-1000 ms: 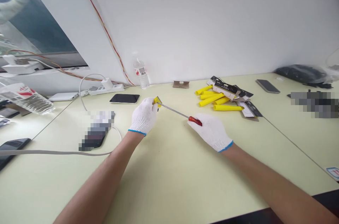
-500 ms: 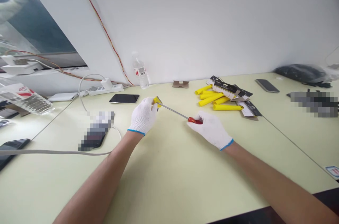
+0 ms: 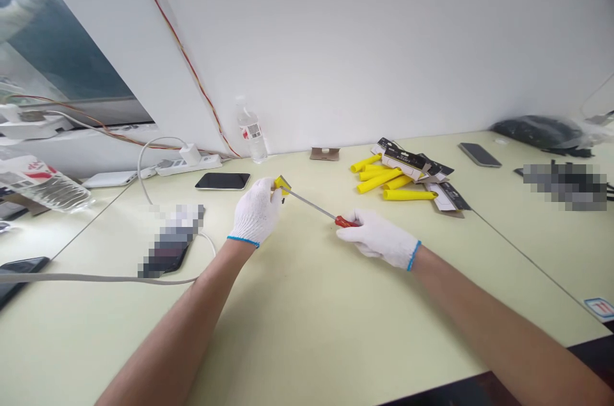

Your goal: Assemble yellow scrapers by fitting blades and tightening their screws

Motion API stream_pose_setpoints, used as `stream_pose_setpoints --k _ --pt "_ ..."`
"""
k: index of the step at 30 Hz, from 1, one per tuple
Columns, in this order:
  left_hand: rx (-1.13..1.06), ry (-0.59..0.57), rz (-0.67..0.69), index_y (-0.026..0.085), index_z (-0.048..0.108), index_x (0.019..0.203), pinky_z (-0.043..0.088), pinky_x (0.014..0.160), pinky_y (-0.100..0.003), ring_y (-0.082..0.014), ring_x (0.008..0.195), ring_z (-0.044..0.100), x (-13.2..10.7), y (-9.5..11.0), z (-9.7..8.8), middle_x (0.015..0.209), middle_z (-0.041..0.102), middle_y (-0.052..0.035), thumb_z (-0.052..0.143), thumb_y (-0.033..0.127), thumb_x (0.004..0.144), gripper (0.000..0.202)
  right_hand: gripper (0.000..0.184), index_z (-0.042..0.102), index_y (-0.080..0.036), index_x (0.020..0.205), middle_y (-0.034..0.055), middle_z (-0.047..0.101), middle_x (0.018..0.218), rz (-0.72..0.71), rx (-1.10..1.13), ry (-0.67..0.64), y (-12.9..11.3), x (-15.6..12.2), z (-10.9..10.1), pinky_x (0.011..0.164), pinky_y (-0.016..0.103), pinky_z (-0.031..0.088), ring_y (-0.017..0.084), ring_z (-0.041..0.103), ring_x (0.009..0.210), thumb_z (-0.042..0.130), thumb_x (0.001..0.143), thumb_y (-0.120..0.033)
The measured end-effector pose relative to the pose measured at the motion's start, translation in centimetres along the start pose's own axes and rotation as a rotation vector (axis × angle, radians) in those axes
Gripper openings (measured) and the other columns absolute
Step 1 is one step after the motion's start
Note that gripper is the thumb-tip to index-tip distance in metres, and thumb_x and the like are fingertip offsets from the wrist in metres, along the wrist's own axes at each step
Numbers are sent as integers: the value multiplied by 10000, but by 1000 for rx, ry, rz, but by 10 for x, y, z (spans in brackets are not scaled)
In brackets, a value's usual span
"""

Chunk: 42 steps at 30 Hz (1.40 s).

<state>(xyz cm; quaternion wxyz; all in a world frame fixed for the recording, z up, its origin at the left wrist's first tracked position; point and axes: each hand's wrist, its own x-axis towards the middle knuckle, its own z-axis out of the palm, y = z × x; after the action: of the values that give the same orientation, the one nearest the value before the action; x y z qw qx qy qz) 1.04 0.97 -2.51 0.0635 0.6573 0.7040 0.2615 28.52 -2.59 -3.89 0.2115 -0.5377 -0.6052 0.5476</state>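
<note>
Red-handled screwdriver [image 3: 311, 203]: its long, thin metal shaft is spanning the gap between the two gloved hands, slanting across the surface [image 3: 307, 329] and held clear of it, with the red handle nearest the right hand.

Left hand [image 3: 255, 212]: its white knit-gloved fingers are clenching a small yellow piece [image 3: 283, 185], which is sitting at the shaft's far end. The exact join is too small to make out.

Right hand [image 3: 378, 240]: its gloved fingers are lying against the red handle, but I cannot tell whether they are closed around it.

Handling: the screwdriver is likely light and stiff. The handle looks like the surest place to take hold, since the bare shaft is thin and the small yellow piece leaves little room for gloved fingers.

Beyond the left fingers: a black smartphone [image 3: 222, 181] is lying on the surface, with a white power strip [image 3: 187, 165] behind it and a plastic water bottle [image 3: 251, 132] standing against the wall.

Beyond the right fingers: yellow tubes [image 3: 378, 180] are lying in a loose pile, mixed with black-and-white card packaging [image 3: 403, 160].
</note>
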Motion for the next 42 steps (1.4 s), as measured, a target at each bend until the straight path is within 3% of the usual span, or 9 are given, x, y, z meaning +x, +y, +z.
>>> stream_pose_setpoints --k 3,7,10,15,17,19,24,32,42 --pt "7 -8 1 194 629 1059 423 771 -344 -254 952 662 -1 1 -1 1095 710 -108 458 311 1004 215 330 531 -179 832 0 558 754 -228 -465 379 5 3 5 600 253 315 112 455 641 672 918 -465" --pt "0 -7 1 176 625 1060 422 776 -349 -258 953 666 -2 2 0 1106 710 -120 471 311 1006 212 364 661 -183 907 57 639 872 -415 -826 536 9 5 5 674 301 310 169 530 761 488 1053 -468" --pt "1 -11 14 171 628 1076 424 768 -351 -262 962 674 -2 1 2 1119 712 -120 468 310 1011 221 415 655 -175 905 60 630 850 -392 -653 399 5 1 1 667 288 342 163 541 757 450 1065 -499" --pt "41 -27 22 187 624 1063 418 765 -349 -263 975 673 -2 -1 2 1105 721 -115 469 315 1020 206 410 492 -209 922 -35 481 719 49 107 -194 -5 -6 1 429 239 168 66 228 455 546 973 -612" --pt "40 -26 13 187 623 1069 416 760 -347 -260 968 671 -2 0 1 1111 720 -117 464 320 1023 212 396 470 -214 928 -40 495 722 51 94 -103 -5 -5 3 437 225 186 63 271 467 670 906 -555" --pt "26 -18 8 184 627 1087 416 759 -347 -262 966 672 -2 1 1 1126 717 -117 462 326 1023 227 383 501 -200 881 -23 529 712 -61 -125 162 -1 -2 5 499 225 275 88 400 542 724 872 -511" --pt "38 -1 4 185 647 1100 418 741 -354 -271 933 668 -2 2 3 1096 705 -115 455 322 1013 251 380 622 -185 857 31 644 798 -340 -654 520 6 2 8 642 273 306 151 516 693 588 1009 -531" --pt "0 21 10 193 658 1112 434 761 -351 -256 940 667 -3 1 4 1104 713 -98 452 332 1000 272 472 524 -170 780 21 573 720 -447 -718 389 6 1 6 660 287 283 141 456 655 465 1086 -524" --pt "24 53 62 177 660 1104 440 769 -341 -247 951 665 -4 2 6 1118 718 -98 462 293 993 255 540 533 -156 750 -12 519 648 -88 -259 105 -12 -9 -1 530 242 261 81 385 533 514 1002 -633"
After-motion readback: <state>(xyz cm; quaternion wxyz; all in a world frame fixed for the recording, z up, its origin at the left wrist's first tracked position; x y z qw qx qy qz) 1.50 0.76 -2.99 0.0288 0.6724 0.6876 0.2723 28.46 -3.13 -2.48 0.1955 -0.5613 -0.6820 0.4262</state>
